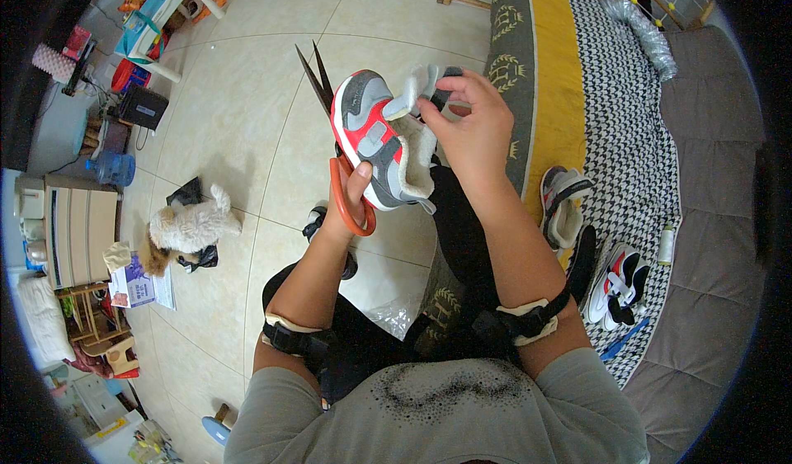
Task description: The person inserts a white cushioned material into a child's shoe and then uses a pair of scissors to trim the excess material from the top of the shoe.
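While closed left hand [352, 190] holds shoe [374, 138] plus scissors [337, 188] left of it, right hand [477, 122], fingers lightly pinching shoe's flap [415, 89], should pull gently, blades [326, 93] clear.

Past the shoe [388, 145], the floor [404, 14] gives passage. Scissors [324, 87] jut from its left; the right hand [480, 130] blocks its right.

Brightly and quite evenly lit, with a soft shadow on the cream glazed-tile floor [276, 126] beside the fluffy white-and-tan dog [194, 225] at nine o'clock. Glinting off the crinkled silvery tube [648, 35] at two o'clock and the crumpled clear plastic [393, 309] near six. Crisp toward the centre, softer and bowed near the rim, blacked out near two, four, eight and ten.
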{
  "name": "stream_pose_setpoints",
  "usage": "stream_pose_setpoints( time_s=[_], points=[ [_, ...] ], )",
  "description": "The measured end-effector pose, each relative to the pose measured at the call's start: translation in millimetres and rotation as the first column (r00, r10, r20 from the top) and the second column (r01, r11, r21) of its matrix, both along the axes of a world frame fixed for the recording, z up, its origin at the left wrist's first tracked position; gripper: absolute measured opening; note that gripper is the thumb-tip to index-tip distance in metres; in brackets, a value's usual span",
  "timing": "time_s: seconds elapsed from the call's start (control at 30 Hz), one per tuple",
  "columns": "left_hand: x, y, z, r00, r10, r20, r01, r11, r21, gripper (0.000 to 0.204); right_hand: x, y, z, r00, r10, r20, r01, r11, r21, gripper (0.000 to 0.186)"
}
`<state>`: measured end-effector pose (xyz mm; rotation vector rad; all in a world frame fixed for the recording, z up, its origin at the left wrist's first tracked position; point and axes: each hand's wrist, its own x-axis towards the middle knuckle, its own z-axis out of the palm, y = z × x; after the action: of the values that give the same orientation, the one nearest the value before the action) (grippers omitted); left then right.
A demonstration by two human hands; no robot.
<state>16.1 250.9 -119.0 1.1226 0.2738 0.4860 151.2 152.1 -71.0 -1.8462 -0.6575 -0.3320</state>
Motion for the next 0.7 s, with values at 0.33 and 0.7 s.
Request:
stream_pose_setpoints(
  time_s=[0.33,0.7],
  points=[
    [2.2,-0.8,-3.7,1.0,-0.001,0.007,0.001,1.0,0.001,0.065,4.9,0.3,-8.5,0.996,-0.034,0.084,0.032,0.999,0.026,0.011],
    [7.5,4.2,-11.6,0.997,-0.046,0.069,0.058,0.982,-0.177,0.068,4.2,-0.4,1.2,0.986,0.106,-0.128,-0.074,0.97,0.231,0.006]
  ],
)
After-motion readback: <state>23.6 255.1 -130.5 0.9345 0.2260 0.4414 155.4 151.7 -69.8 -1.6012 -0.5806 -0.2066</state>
